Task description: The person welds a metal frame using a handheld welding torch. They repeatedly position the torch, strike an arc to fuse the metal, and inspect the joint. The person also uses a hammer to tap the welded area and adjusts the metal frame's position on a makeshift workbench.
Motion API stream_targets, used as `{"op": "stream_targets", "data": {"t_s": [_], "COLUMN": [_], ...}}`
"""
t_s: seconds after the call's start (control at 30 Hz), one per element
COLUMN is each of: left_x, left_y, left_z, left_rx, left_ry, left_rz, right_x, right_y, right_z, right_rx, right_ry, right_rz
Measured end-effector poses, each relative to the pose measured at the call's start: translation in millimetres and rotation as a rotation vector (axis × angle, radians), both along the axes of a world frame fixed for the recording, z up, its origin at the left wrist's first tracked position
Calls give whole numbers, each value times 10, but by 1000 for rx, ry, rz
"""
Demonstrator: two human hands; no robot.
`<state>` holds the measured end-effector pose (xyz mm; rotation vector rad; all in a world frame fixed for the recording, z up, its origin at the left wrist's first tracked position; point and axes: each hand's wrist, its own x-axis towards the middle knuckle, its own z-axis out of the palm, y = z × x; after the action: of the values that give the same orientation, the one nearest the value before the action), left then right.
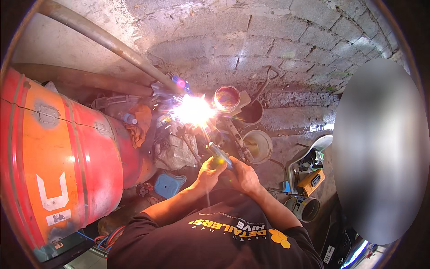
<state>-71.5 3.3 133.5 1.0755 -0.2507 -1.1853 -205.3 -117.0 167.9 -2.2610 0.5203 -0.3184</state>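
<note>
Beside the big red drum (58, 148), the arc (193, 110) burns bright at the end of the pipe (112, 45), so the weld seems in progress; how much seam is done or left cannot be seen behind the glare. The torch (219, 154) lies between both hands, its long axis pointing up and left toward the flash. The fingers of the left hand (209, 171) and right hand (242, 175) are clamped together on its handle.

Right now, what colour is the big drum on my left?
The drum is red with a broad orange band and white markings, best seen in the head view.

Grey block wall (277, 40), dirt floor (295, 130), red drum (67, 148) at left
</note>
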Motion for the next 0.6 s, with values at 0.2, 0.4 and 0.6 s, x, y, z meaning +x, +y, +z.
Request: {"op": "stream_targets", "data": {"t_s": [0.2, 0.4, 0.6], "left_x": [-11, 32, -32], "left_y": [-4, -4, 49], "left_z": [43, 22, -50], "left_rx": [15, 14, -56], "left_ry": [26, -17, -116], "left_rz": [15, -8, -44], "right_x": [1, -5, -150], "right_y": [-9, -2, -13], "right_z": [-8, -109, -8], "right_rx": [-3, -17, -3], "right_ry": [-12, -5, -52], "right_rz": [18, 6, 19]}}
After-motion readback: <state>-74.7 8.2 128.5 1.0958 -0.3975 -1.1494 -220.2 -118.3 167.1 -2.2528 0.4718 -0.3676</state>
